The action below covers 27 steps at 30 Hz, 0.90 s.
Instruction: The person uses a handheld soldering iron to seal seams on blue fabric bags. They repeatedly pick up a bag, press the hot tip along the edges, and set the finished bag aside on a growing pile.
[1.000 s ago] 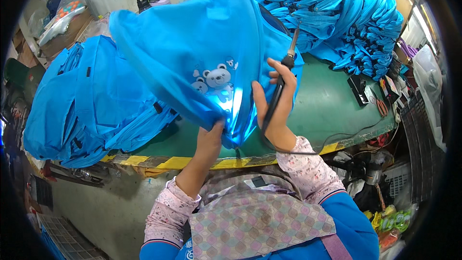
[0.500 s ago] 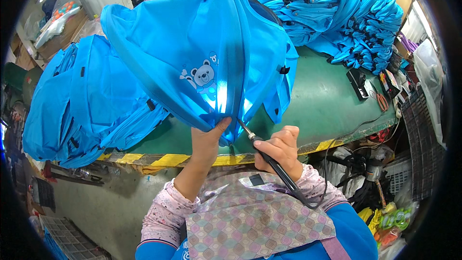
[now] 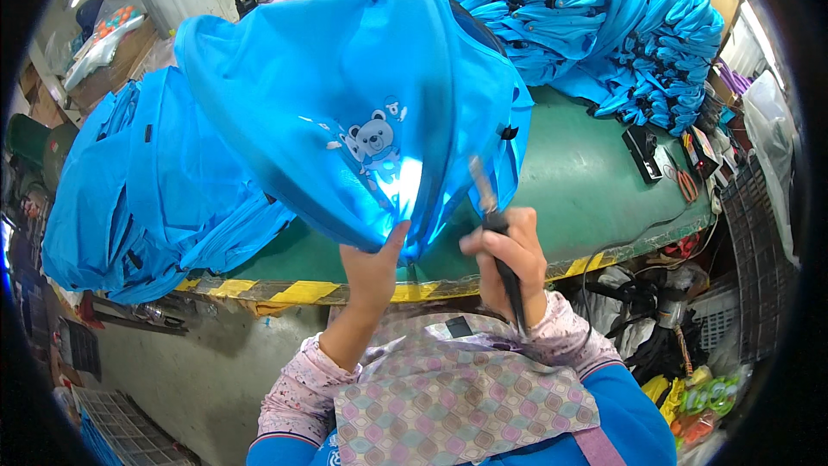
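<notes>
Head view: left hand (image 3: 371,274) has the hood (image 3: 332,91) by its lower corner, fingers clamped; right hand's (image 3: 517,257) fingers wrap the iron (image 3: 496,223).

I have the left hand (image 3: 369,274) in a pinch, pointing toward one o'clock. My right hand (image 3: 517,257) curls closed, tilted toward eleven.

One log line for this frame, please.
left hand: grips bear-printed blue canopy near its bottom | right hand: holds black-handled tool, tip up | rest: blue fabric piles, green table
</notes>
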Available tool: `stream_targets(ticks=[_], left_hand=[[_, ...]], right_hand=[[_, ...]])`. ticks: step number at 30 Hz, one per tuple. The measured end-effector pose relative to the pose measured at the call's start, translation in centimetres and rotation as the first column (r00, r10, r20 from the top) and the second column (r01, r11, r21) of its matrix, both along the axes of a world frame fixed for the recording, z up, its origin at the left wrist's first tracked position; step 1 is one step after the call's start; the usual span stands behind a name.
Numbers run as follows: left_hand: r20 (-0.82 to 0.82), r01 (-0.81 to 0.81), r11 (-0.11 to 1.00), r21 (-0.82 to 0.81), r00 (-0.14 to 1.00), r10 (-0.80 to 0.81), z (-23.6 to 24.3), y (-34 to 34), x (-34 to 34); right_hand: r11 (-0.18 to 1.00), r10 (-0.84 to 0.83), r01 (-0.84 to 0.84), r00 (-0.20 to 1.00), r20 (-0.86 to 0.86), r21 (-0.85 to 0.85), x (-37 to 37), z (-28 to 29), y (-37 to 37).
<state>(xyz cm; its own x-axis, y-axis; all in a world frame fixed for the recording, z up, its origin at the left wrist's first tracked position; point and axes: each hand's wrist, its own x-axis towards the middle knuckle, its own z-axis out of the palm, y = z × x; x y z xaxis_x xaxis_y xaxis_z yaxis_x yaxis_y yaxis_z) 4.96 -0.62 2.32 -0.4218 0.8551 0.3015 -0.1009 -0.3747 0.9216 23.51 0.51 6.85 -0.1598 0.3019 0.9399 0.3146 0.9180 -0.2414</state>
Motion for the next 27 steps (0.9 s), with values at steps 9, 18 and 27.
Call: stream_targets(ticks=[9, 18, 27], left_hand=[[0.011, 0.210, 0.977, -0.021, 0.978, -0.210, -1.9, -2.3, -0.7], [0.484, 0.372, 0.923, 0.096, 0.793, -0.370, -0.6, 0.5, 2.2], [0.483, 0.183, 0.970, 0.158, 0.843, -0.237, 1.3, 0.3, 3.0]], right_hand=[[0.986, -0.138, 0.149, 0.982, -0.129, 0.081, -3.5, -1.1, 7.9], [0.992, -0.125, 0.122, 0.987, -0.098, -0.033, 0.4, -0.3, -0.8], [0.996, -0.030, 0.021, 0.995, 0.100, 0.083, -1.2, 0.3, -0.9]])
